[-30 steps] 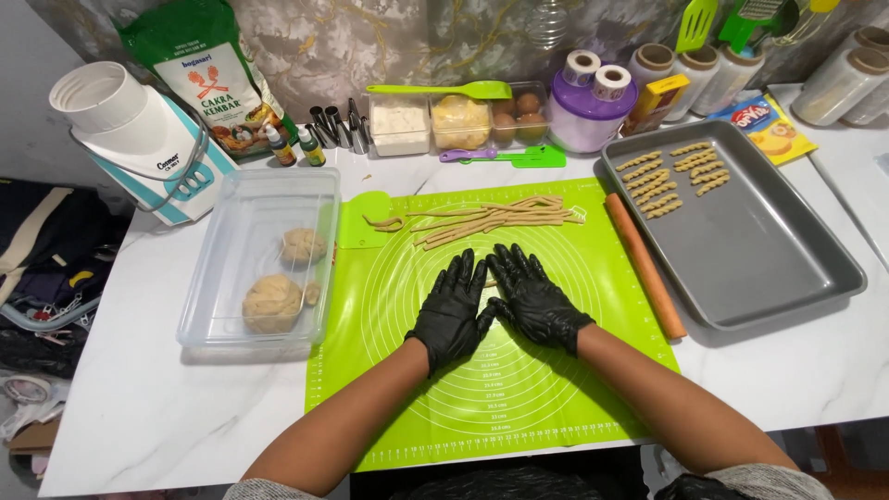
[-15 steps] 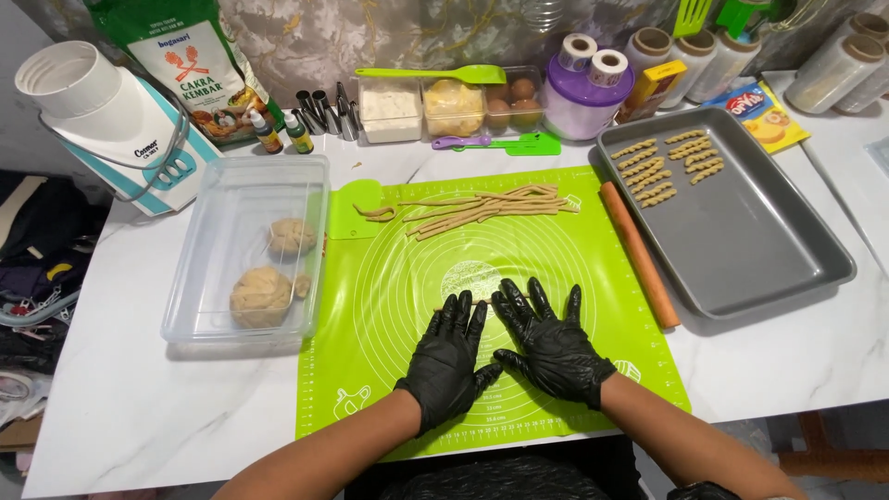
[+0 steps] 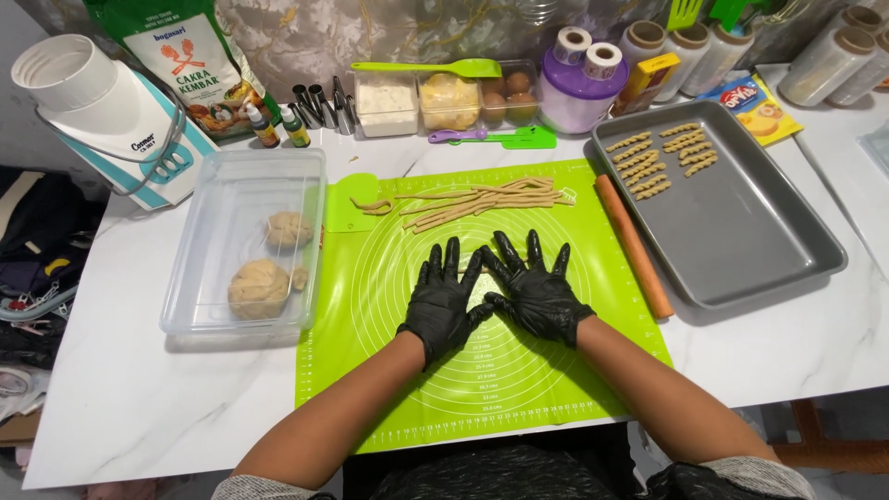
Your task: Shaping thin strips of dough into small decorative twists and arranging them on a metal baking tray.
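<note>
1. Hands: left hand (image 3: pixel 443 301) and right hand (image 3: pixel 534 292), both in black gloves, lie flat and open, fingers spread, thumbs touching, gripping nothing, on the green silicone baking mat (image 3: pixel 389 370).
2. Nearest thing: thin beige dough strips (image 3: pixel 482 202) lie just beyond the fingertips, at the mat's far edge.
3. Handling, judged: strips look soft, light and easily torn; lift from beneath near mid-length, not by the ends.
4. Nearby: wooden rolling pin (image 3: pixel 633 244) lies right of the mat on the white marble counter (image 3: pixel 139 398).
</note>
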